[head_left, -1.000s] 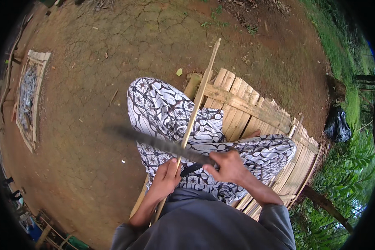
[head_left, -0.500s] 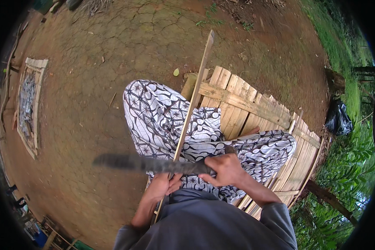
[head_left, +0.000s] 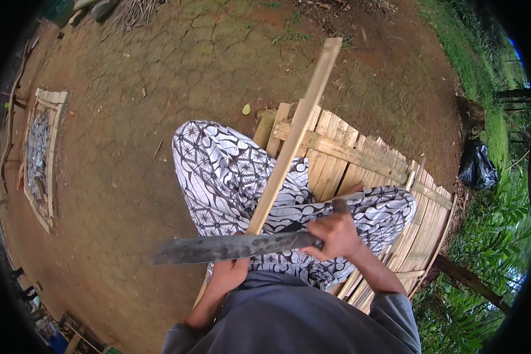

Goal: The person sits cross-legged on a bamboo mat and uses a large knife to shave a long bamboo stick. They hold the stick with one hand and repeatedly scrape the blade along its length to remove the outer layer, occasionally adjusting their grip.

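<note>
My right hand (head_left: 336, 235) is closed round the dark handle of a machete (head_left: 212, 249), whose broad, stained blade points left across my lap. A long, pale bamboo strip (head_left: 291, 141) slants up and away from me, its far end raised over the ground. My left hand (head_left: 230, 275) grips the strip close to my waist; the blade passes over that hand and covers most of its fingers. The blade crosses the strip just beyond the left hand, but whether the edge touches it I cannot tell. Black-and-white patterned cloth (head_left: 212, 171) covers my folded legs.
I sit on a slatted bamboo bench (head_left: 360, 156). Cracked bare earth (head_left: 118, 159) spreads to the left, with a bamboo-framed patch of ash (head_left: 38, 153) on it. A black plastic bag (head_left: 478, 165) lies at the right beside green plants (head_left: 484, 253).
The bamboo strip has swung its far end to the right and turned to show a wider face. The machete has shifted slightly right and tilted, its tip now lower.
</note>
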Available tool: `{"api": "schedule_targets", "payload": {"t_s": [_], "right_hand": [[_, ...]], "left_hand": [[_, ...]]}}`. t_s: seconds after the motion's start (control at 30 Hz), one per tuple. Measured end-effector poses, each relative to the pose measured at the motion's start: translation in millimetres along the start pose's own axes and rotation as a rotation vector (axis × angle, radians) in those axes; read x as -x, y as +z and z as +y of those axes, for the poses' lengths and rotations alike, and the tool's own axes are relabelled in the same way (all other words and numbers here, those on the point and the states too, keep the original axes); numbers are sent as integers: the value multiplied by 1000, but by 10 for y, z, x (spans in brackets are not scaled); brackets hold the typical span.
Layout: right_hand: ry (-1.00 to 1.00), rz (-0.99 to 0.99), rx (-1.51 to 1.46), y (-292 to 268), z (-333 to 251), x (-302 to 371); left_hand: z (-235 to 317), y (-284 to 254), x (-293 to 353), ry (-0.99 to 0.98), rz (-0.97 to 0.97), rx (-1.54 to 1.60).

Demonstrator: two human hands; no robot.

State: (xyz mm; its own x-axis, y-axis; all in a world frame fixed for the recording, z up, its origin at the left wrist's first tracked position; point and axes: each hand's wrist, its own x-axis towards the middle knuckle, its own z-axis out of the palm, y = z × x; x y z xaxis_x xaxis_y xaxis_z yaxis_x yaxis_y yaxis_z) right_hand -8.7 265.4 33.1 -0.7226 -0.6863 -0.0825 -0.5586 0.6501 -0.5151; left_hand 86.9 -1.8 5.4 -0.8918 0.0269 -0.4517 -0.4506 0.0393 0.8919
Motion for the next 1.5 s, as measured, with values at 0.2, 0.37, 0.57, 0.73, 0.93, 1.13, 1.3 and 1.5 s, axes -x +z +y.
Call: {"api": "schedule_targets", "payload": {"t_s": [0.2,0.37,0.57,0.73,0.93,1.13,1.3,1.5], "right_hand": [[-19,151,85,31,166,-7],[56,143,30,108,-224,-1],[175,185,-1,6,109,-105],[165,141,-91,88,-69,-55],[92,63,-62,107,-99,-23],[184,65,-151,209,-237,-9],[52,153,-90,86,94,-68],[75,101,-116,72,-185,-50]], "left_hand": [[422,-78,-140,197,118,-284],[426,-62,-178,347,147,-359],[572,-1,-147,102,96,-264],[552,62,-133,-69,23,-41],[361,0,-94,-60,-17,-45],[618,42,-184,-178,4,53],[527,79,-81,-168,-11,50],[598,50,-126,-134,-42,42]]}}
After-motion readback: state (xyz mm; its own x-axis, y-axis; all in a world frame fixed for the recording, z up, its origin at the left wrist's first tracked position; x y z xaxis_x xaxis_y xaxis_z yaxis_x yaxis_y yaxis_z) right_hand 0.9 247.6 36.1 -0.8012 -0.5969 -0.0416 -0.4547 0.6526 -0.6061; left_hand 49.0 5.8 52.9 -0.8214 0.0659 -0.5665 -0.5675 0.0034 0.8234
